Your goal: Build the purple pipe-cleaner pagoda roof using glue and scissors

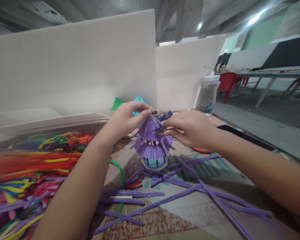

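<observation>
purple pagoda (153,149), fuzzy and tiered

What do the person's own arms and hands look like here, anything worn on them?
The bare, ungloved left hand and bare, ungloved right hand show no watch or bracelet. I can't make out any rings on the fingers. The slim, tapering left forearm and right forearm are uncovered, with no clear sleeve or marking in view.
</observation>
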### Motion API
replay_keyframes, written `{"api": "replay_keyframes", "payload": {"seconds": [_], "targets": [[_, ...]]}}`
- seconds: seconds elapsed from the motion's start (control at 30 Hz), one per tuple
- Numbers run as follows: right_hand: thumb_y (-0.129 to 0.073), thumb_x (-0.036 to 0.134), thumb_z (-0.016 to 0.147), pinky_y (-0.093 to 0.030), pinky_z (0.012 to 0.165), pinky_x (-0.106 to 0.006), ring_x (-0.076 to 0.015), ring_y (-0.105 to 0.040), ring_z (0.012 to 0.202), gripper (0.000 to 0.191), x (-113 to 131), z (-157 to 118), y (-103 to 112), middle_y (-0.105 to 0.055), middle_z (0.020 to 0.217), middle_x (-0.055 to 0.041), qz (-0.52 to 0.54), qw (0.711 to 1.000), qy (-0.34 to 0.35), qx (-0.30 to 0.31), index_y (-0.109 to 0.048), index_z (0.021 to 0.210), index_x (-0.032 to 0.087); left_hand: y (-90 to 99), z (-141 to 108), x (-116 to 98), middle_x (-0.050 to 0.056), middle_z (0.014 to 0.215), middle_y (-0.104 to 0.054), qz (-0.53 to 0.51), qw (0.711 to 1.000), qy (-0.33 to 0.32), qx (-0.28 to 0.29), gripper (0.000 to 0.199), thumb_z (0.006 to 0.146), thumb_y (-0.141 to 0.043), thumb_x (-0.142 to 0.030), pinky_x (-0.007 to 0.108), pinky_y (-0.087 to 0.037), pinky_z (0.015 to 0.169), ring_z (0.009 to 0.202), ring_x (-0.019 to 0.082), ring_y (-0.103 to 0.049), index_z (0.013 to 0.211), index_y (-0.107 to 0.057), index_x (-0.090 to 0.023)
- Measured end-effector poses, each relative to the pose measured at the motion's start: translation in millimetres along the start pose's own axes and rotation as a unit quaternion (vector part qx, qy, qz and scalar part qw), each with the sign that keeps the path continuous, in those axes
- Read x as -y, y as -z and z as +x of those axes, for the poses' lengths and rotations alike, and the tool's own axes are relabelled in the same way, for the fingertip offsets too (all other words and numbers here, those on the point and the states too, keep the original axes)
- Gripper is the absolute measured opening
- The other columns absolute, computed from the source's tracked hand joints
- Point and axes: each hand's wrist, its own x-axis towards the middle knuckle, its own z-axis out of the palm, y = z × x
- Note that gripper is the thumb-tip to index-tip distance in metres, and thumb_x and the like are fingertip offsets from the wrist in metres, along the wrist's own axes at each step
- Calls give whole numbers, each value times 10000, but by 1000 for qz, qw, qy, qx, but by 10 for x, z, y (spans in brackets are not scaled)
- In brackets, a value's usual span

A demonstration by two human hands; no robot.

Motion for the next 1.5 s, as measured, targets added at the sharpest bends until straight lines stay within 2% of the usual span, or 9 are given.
{"api": "replay_keyframes", "payload": {"seconds": [0.3,0.6,0.77,0.9,1.03,1.13,1.3,1.43,1.5], "targets": [[-467,398,991,-277,604,-296,-164,-566,634,332,-24,0,-32,-679,699,-43,6,1000,9,26,-703,910,179,2,-2,22,38,845,-716,3,1000,3,1,276,908,-554,-369,266,-478,781,791,166,-625,900,-722,-150],[-420,374,1021,-288,595,-294,-168,-601,653,383,-9,-2,-103,-698,685,-48,25,999,23,-4,-724,909,170,2,1,19,41,863,-712,-1,1000,0,4,272,910,-551,-365,268,-474,793,798,167,-620,892,-714,-148],[-500,463,969,-324,601,-275,-165,-594,652,373,-64,12,-32,-704,746,-49,68,993,-98,-7,-709,1043,164,-10,28,130,54,877,-700,-12,999,10,-39,276,917,-525,-370,271,-479,730,779,167,-607,914,-685,-145],[-491,453,964,-332,595,-265,-176,-605,701,344,-316,-12,-60,-718,817,-59,68,975,-190,91,-707,965,185,-22,40,344,42,815,-674,-45,997,61,-17,302,917,-519,-411,248,-456,597,654,142,-577,928,-669,-150],[-509,434,958,-352,598,-242,-167,-615,718,314,-519,-121,-263,-715,829,-54,108,947,-158,260,-706,957,189,26,49,507,58,858,-705,-79,995,67,-7,316,895,-548,-430,265,-498,671,730,153,-623,953,-675,-147],[-502,407,965,-371,614,-229,-156,-623,714,289,-514,-214,-452,-716,836,-36,128,942,-114,289,-702,955,199,152,32,557,85,977,-731,-102,990,94,-16,360,899,-537,-445,300,-530,768,860,176,-670,1081,-669,-163],[-555,382,935,-416,684,-261,-205,-652,838,258,-379,-298,-657,-731,970,-90,110,954,-94,263,-710,987,182,231,-242,678,112,1034,-734,-52,985,158,-50,374,903,-497,-406,390,-533,880,945,225,-684,1124,-646,-144],[-496,368,972,-440,801,-321,-248,-636,955,313,-285,-354,-774,-708,1050,-143,94,966,-83,225,-703,1057,150,-83,-647,874,108,1037,-741,-19,982,183,-51,259,836,-539,-239,388,-525,913,966,237,-688,1056,-657,-167],[-490,378,978,-440,855,-346,-264,-618,1004,335,-259,-395,-861,-696,1071,-157,86,971,-82,208,-700,1079,138,-241,-774,944,92,932,-745,-14,981,187,-47,265,782,-548,-161,355,-554,800,829,221,-698,1025,-653,-165]]}}
